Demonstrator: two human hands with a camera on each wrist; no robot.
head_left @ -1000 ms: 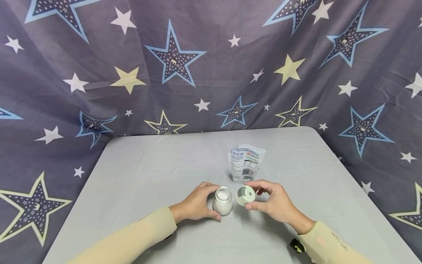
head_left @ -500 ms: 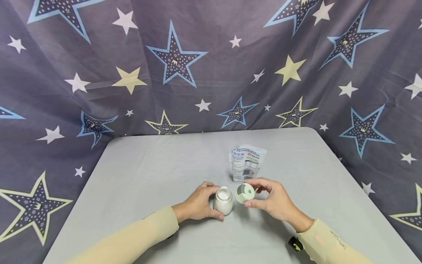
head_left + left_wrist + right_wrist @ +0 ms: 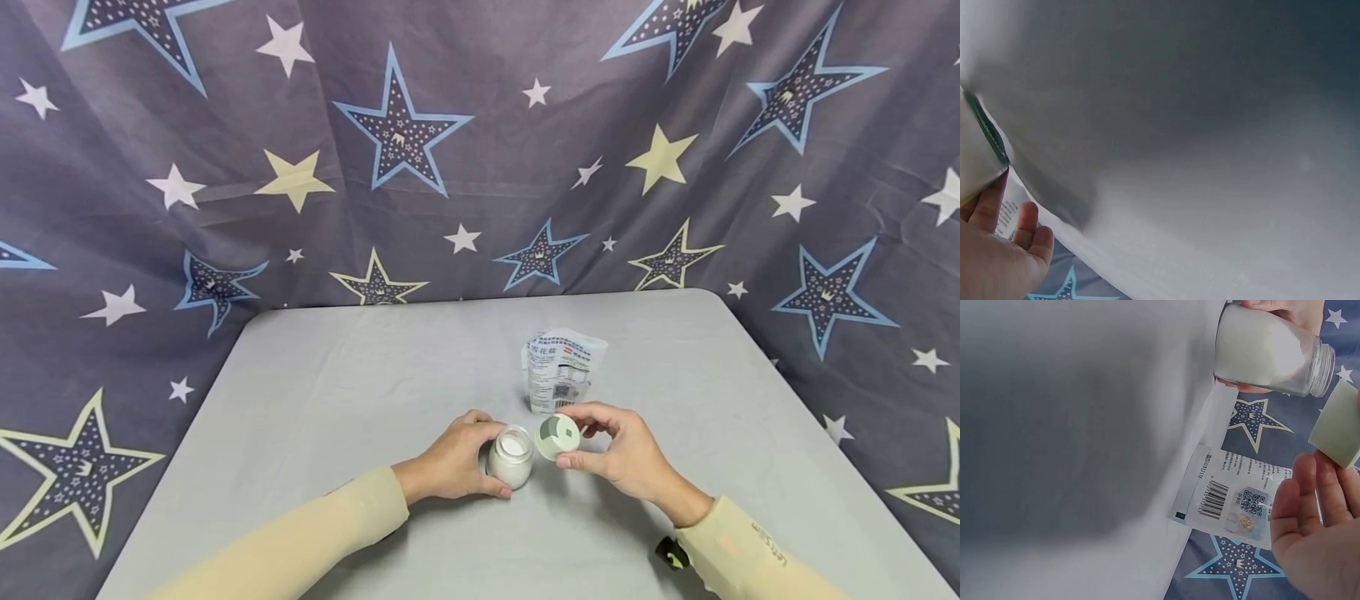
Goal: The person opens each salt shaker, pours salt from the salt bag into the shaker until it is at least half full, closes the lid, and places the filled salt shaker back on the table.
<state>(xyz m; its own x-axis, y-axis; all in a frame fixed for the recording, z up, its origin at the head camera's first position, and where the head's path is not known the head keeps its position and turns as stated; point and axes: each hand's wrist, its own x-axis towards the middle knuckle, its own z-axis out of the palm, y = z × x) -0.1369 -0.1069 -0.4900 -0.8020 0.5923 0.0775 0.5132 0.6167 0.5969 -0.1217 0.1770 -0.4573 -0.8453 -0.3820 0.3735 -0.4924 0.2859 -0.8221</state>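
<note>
A glass jar [image 3: 512, 467] of white granular contents stands uncapped near the middle of the table, its threaded neck [image 3: 1322, 369] bare in the right wrist view. My left hand [image 3: 459, 460] grips it from the left, thumb in front and fingers behind. To the jar's right, my right hand [image 3: 626, 454] holds a pale green lid [image 3: 558, 436] between thumb and fingers. The lid is tilted, its patterned top facing up toward the head camera, close beside the jar's mouth. Behind the lid stands a white printed pouch [image 3: 558, 367], partly covered by my right fingers in the right wrist view.
A grey cloth-covered table [image 3: 360, 367] lies under everything. Star-patterned dark curtain [image 3: 480, 150] hangs along its back and both sides. A small black item [image 3: 672, 552] shows below the right sleeve's cuff.
The jar has shifted slightly right with my left hand, closer to the lid. The lid has risen a little in my right hand. The pouch stays in place.
</note>
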